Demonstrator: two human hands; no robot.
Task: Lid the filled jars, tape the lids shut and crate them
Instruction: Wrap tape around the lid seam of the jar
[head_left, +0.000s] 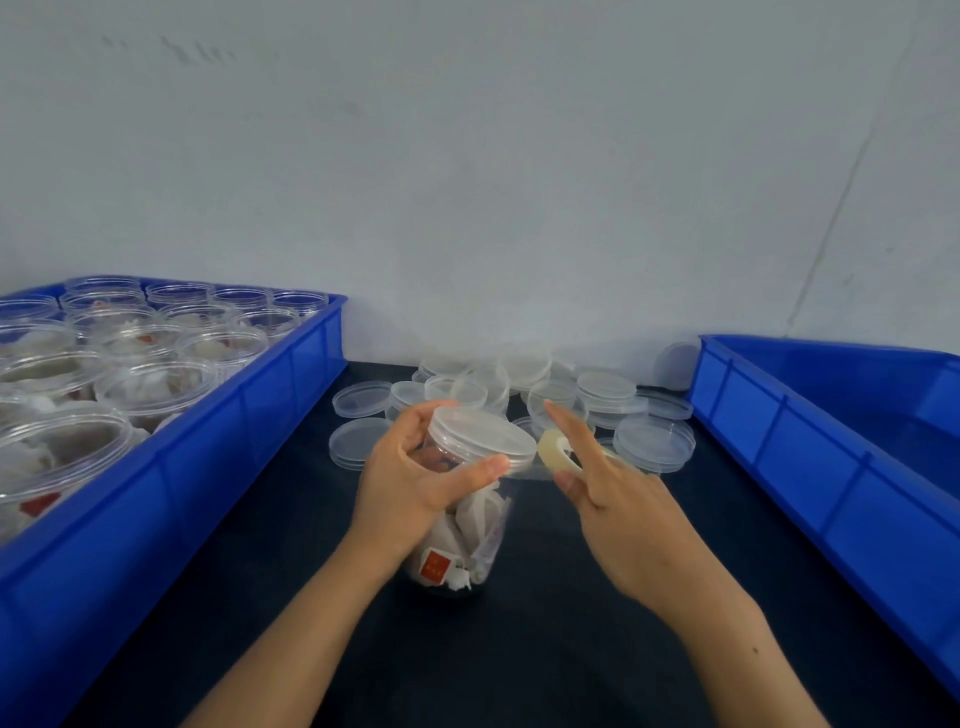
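A clear jar (470, 525) filled with white sachets stands tilted on the dark table, with a clear lid (485, 434) on top. My left hand (415, 478) grips the jar just under the lid, thumb lying along the lid's rim. My right hand (613, 499) holds a small roll of clear tape (556, 451) close to the lid's right side, index finger stretched forward. A strip of tape runs from the roll to the lid's rim. The tape roll is partly hidden by my fingers.
A blue crate (218, 441) on the left holds several open filled jars (156, 384). Another blue crate (831, 457) stands on the right. Several loose clear lids (605, 387) lie piled at the back of the dark table (519, 649), below a white wall.
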